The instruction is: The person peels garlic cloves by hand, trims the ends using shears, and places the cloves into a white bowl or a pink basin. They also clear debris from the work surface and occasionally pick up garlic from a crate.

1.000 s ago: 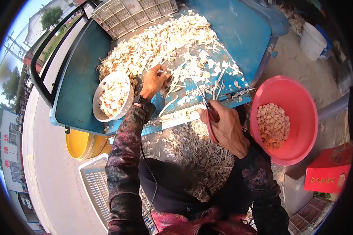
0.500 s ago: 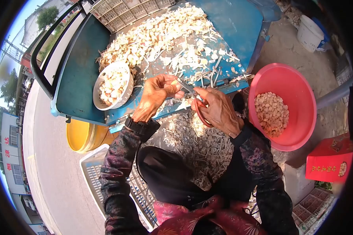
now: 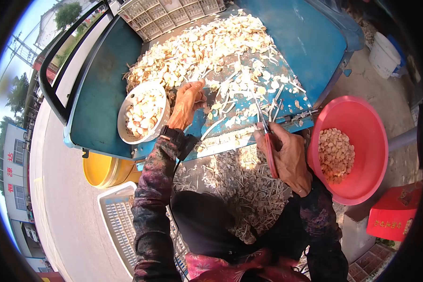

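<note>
My right hand [image 3: 289, 157] is wrapped round the red handles of a pair of scissors [image 3: 269, 149]. Their metal blades point up and away over the edge of a blue cart bed [image 3: 301, 35]. My left hand [image 3: 188, 103] is above the bed, just right of a white perforated bowl [image 3: 160, 101]. Its fingers are curled together, and anything in them is hidden. Pale, garlic-like pieces [image 3: 192, 49] form a heap beyond my left hand. Thin cut stalks and flakes [image 3: 242, 91] lie scattered between my hands. Similar pale pieces [image 3: 143, 113] fill much of the bowl.
At the right stands a pink-red tub [image 3: 369, 155] with trimmed pale pieces inside. A yellow bucket [image 3: 98, 167] and a white plastic crate [image 3: 115, 214] are at the left. Trimmings [image 3: 239, 188] cover the ground before my knees. A red box [image 3: 387, 218] sits lower right.
My hands have moved apart. The left went up toward the heap; the right drew down and right with the scissors, leaving my left fingers. The view has shifted slightly.
</note>
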Available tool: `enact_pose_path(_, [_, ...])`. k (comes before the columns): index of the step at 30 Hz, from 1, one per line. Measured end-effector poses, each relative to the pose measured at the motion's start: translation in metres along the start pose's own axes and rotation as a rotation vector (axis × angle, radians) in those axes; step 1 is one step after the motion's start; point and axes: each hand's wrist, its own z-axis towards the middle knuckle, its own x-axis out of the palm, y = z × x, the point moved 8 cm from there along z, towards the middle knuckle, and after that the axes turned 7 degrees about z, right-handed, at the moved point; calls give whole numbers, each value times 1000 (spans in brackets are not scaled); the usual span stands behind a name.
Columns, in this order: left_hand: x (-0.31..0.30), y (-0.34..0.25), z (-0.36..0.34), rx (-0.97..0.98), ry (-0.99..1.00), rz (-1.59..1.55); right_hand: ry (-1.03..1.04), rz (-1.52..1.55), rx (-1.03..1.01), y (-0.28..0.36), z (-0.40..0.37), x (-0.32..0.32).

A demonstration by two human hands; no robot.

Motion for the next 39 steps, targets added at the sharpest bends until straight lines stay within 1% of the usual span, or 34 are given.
enact_pose_path(1, [-14,1,18,43,-118,123,11,-8,26,1,-1,3])
enact_pose_path(2, [-20,-1,32,68,-188,183,21,-17,53,0,-3,5])
enact_pose_path(3, [-32,1,56,177,-211,375,21,-21,48,1,-3,5])
enact_pose_path(4, [-38,-6,78,337,-311,671,53,-30,50,0,-4,7])
enact_pose_path(5, [-31,-22,83,497,-410,968,83,-40,53,0,-5,10])
enact_pose_path(6, [-31,-22,91,503,-411,962,82,-67,32,1,-4,10])
enact_pose_path(8, [-12,-25,101,402,-323,1338,108,-78,61,1,-3,10])
enact_pose_path(9, [-11,-23,107,410,-318,1329,139,-85,93,-1,-3,11])
enact_pose_path(11, [-4,-24,109,491,-200,1323,124,-72,71,-1,-4,10])
enact_pose_path(12, [-5,-15,107,438,-200,1338,138,-86,68,1,-4,11])
enact_pose_path(13, [1,-16,91,494,-165,1267,154,-95,60,2,-5,14])
enact_pose_path(15, [3,-2,71,512,-77,1326,143,-33,58,-2,-9,18])
enact_pose_path(16, [8,-10,45,373,-40,1263,138,-57,45,1,-9,17])
enact_pose_path(19, [-21,6,23,180,-141,921,146,-43,45,1,-13,18])
enact_pose_path(20, [-29,8,16,236,-182,805,144,-60,42,4,-14,17])
enact_pose_path(22, [-41,8,9,255,-227,853,139,-89,4,7,-14,17])
enact_pose_path(23, [-46,4,6,280,-269,898,143,-86,3,8,-14,16])
enact_pose_path(24, [-46,2,3,320,-267,877,161,-102,29,8,-13,16])
enact_pose_path(27, [-40,-11,9,322,-258,886,167,-96,52,4,-14,18])
enact_pose_path(28, [-32,-22,9,248,-267,938,157,-72,50,3,-14,18])
enact_pose_path(29, [-30,-21,20,249,-266,934,157,-76,49,1,-14,20])
enact_pose_path(31, [-18,-23,46,411,-267,1116,140,-56,14,0,-15,21])
enact_pose_path(32, [-17,-19,58,412,-265,1108,119,-58,-4,-4,-14,22])
enact_pose_path(34, [-1,-14,72,471,-167,1341,117,-83,-11,-9,-13,23])
enact_pose_path(35, [2,-13,73,473,-163,1337,116,-97,-17,-10,-13,23])
enact_pose_path(37, [3,-8,75,402,-120,1375,101,-100,-20,-6,-13,21])
enact_pose_path(38, [1,-5,74,443,-120,1370,101,-129,-13,-2,-12,20])
enact_pose_path(39, [-3,-3,71,441,-121,1376,102,-157,-8,0,-11,20])
